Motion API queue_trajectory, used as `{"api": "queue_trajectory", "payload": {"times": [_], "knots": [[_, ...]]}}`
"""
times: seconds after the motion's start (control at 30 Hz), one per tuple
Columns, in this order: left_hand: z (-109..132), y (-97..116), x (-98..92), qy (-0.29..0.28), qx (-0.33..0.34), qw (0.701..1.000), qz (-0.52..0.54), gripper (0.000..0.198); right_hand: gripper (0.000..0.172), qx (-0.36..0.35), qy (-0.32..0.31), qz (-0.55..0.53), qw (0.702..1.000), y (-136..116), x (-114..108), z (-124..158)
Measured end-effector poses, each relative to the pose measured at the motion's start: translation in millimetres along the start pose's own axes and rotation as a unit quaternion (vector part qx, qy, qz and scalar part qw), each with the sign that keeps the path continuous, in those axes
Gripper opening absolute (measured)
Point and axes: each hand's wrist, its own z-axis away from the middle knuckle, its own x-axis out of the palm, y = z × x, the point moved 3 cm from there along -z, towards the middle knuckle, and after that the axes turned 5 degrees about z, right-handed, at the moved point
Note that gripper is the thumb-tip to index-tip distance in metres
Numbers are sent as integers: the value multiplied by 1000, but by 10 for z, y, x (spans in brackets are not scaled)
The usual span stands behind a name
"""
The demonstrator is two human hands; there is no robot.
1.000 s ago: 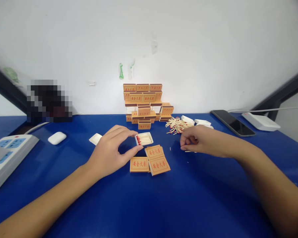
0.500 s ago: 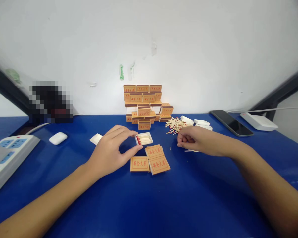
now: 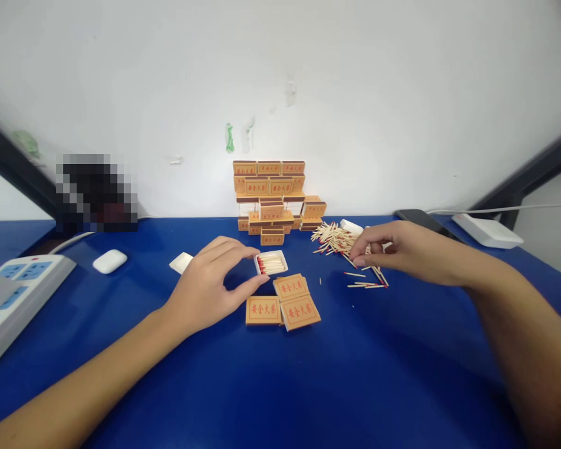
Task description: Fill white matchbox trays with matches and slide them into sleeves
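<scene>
Head: matches (image 3: 273, 262) in white tray (image 3: 286, 260)

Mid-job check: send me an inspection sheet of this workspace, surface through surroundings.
Surface: blue tabletop, with stray matches to the right of the flat matchboxes.
Job's things: white tray holding red-headed matches; match pile; stacked matchboxes by the wall.
Clutter: white case, power strip, white box; dark device partly hidden.
Hands: left hand has thumb and finger on the white tray's left end; right hand is at the match pile, grip unclear.
Cables: white cable by the power strip; another behind the white box.
Surroundings: white wall, dark bars at both sides.
</scene>
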Motion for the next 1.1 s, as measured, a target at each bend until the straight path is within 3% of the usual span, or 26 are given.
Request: {"api": "queue_trajectory", "payload": {"times": [0.17,0.37,0.53,0.97,1.1], "knots": [[-1,13,4,-5,-2,1000,6,24,34,36,36,-51,997,17,7,113],[-7,19,-19,3,-6,1000,4,24,35,75,101,-100,987,190,201,300],[-7,-3,-2,-3,-7,1000,2,23,33,53,95,-54,993,323,295,339],[-17,-1,-6,2,-8,1000,1,24,30,43,96,-13,994,307,336,326],[-9,-13,-4,2,-6,1000,0,23,30,37,60,-32,997,302,333,340]]}}
